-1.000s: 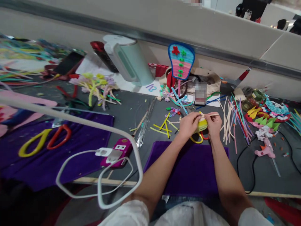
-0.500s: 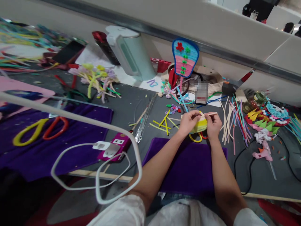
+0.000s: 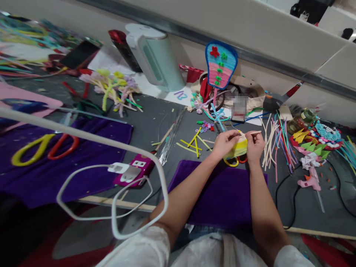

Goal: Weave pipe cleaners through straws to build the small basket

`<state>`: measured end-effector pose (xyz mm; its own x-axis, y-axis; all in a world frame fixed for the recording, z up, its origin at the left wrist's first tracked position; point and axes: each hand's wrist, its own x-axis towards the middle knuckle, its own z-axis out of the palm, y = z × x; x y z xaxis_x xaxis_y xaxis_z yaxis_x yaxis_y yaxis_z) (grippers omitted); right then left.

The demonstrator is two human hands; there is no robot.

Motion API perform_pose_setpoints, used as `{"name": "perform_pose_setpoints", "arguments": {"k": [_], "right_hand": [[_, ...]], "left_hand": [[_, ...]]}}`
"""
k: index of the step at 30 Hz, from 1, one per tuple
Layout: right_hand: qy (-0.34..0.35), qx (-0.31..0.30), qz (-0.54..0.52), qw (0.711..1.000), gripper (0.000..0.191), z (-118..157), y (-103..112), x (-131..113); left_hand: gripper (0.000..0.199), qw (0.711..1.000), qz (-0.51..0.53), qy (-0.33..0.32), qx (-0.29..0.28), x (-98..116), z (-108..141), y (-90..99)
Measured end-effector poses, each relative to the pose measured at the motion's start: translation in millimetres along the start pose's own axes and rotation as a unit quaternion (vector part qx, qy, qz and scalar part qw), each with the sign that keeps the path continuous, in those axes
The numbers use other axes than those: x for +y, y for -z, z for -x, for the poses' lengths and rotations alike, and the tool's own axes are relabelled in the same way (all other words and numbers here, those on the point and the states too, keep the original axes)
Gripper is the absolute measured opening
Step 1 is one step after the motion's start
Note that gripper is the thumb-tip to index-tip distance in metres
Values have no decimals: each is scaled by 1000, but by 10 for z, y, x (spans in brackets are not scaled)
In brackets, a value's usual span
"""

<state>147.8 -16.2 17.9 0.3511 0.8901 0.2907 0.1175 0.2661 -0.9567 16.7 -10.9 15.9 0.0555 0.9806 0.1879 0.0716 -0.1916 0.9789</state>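
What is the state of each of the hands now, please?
Left hand: closed, holding the yellow piece.
Right hand: closed, pinching a pale strip.

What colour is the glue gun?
The glue gun is mostly pink, best seen in the head view.

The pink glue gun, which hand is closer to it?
The right. In the picture, the right hand is up and left of the pink glue gun; the left hand is farther left, past the right one.
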Motion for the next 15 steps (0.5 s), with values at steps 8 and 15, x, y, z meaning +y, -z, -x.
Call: {"name": "perform_pose_setpoints", "arguments": {"k": [8, 15], "right_hand": [[-105, -34, -148, 983, 27, -29, -40, 52], [-69, -35, -101, 992, 28, 2, -48, 44]], "left_hand": [[24, 994, 105, 39, 1, 22, 13, -16], [15, 998, 57, -8, 40, 26, -3, 11]]}}
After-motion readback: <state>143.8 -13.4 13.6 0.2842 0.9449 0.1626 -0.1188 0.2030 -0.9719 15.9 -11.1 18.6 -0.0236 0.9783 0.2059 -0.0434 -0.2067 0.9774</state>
